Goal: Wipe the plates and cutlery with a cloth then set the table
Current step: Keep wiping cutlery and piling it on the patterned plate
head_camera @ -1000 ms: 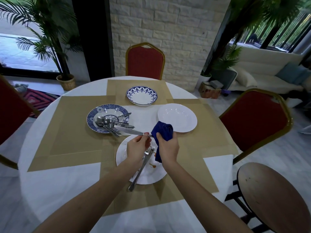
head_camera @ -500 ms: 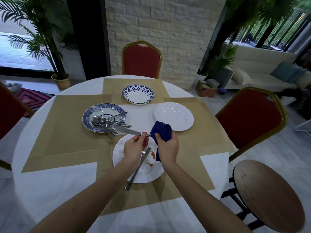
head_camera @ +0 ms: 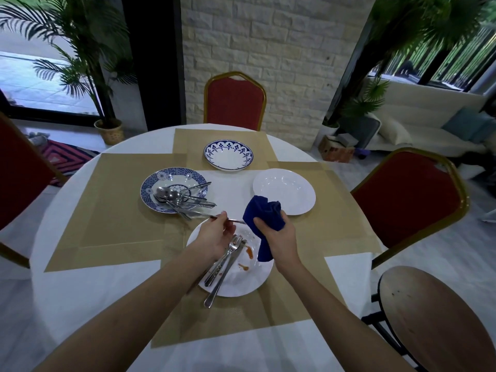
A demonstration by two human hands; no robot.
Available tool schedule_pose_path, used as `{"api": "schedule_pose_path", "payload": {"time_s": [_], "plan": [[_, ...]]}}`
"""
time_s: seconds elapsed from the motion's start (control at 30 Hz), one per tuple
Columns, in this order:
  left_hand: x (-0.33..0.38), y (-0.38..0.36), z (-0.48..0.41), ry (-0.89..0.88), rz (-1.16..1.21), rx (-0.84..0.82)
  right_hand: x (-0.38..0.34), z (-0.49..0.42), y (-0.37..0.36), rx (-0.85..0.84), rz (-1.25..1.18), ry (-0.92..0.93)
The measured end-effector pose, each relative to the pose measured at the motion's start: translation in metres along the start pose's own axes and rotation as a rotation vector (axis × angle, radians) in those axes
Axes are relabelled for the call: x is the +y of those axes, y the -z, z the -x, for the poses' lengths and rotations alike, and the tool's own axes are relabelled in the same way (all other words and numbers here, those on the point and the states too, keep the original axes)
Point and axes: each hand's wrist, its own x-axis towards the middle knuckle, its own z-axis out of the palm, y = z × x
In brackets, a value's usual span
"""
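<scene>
Head view: my left hand [head_camera: 214,238] pinches a table knife [head_camera: 206,216], blade pointing away from my fingers, handle tip meeting the blue cloth [head_camera: 264,216] gripped in my right hand [head_camera: 279,237], above the stained white plate [head_camera: 241,280] holding forks [head_camera: 224,260].

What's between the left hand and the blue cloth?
Head view: a thin knife spans the gap, held by the left hand, its other end reaching the blue cloth gripped in the right hand.

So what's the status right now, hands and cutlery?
Left hand pinching a knife. Right hand gripping blue cloth at its tip. Dirty plate below, fork on it. Nothing in the way.
</scene>
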Motion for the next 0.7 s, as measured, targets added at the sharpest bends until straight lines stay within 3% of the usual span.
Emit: {"api": "schedule_pose_path", "payload": {"time_s": [0.17,0.3,0.4,0.57,0.7], "plan": [[-0.003,0.002,0.005,-0.053,-0.126,-0.035,-0.001,-0.003,0.007,-0.076,-0.003,-0.089],[-0.009,0.011,0.004,-0.117,-0.467,-0.102,-0.007,-0.01,0.004,0.097,-0.033,-0.055],[-0.015,0.013,0.007,-0.223,-0.747,-0.169,-0.012,-0.018,0.0,0.078,0.006,0.009],[-0.021,0.008,0.017,-0.376,-0.903,-0.258,-0.013,-0.033,-0.003,0.006,0.401,0.146],[-0.018,0.012,0.021,-0.446,-0.971,-0.302,-0.025,-0.05,0.008,0.182,0.467,0.194]]}}
